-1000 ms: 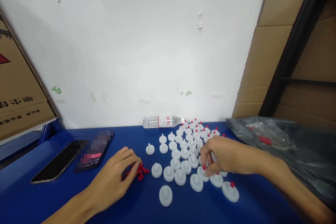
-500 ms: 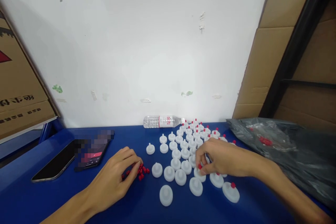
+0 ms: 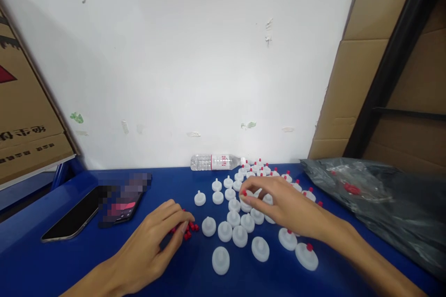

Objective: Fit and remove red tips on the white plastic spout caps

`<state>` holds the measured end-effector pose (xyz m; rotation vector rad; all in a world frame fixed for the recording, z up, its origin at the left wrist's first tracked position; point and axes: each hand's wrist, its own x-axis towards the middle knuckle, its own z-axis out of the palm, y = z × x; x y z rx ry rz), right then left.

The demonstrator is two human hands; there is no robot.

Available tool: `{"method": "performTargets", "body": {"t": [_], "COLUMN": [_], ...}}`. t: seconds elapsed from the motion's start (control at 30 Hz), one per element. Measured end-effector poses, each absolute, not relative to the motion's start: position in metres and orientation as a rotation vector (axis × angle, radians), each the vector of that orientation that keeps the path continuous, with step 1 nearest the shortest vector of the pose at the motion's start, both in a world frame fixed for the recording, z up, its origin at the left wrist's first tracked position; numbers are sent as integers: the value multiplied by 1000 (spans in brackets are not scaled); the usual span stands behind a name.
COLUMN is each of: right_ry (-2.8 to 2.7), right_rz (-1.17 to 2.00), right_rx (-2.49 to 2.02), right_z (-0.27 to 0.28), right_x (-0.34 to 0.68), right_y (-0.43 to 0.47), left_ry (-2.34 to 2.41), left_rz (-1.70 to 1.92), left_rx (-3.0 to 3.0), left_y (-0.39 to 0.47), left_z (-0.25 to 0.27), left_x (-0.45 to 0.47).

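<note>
My left hand rests at a small heap of red caps, its thumb and index finger bent together around one at the heap's near side. Part of the heap is hidden under the fingers. My right hand reaches in from the right and pinches a red cap between thumb and index finger. That cap sits at the top of a white, round nozzle lid; whether it is seated on the nozzle cannot be made out. Several white lids stand around, nozzles up, and others wear red caps.
A clear plastic bottle lies against the wall behind the lids. Two phones lie on the blue table at the left. A dark plastic bag with a clear bag of red pieces covers the right side. Cardboard stands behind it.
My right hand has moved left and away from me, from a red-capped lid in front to another lid farther back. My left hand has shifted slightly right over the red caps.
</note>
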<state>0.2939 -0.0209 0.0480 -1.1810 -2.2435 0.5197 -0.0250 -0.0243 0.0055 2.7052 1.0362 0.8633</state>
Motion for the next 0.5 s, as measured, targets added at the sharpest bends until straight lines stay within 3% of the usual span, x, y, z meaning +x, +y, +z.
{"method": "performTargets", "body": {"t": [0.27, 0.5], "right_ry": [-2337, -2192], "right_rz": [-233, -603], "right_rx": [-705, -526], "right_z": [26, 5], "right_x": [250, 207], "right_y": [-44, -60], "left_ry": [1026, 765], "left_rz": [900, 778], "left_rx": [2837, 2919], "left_y": [-41, -48], "left_z": [-5, -14], "left_x": [-28, -25]}}
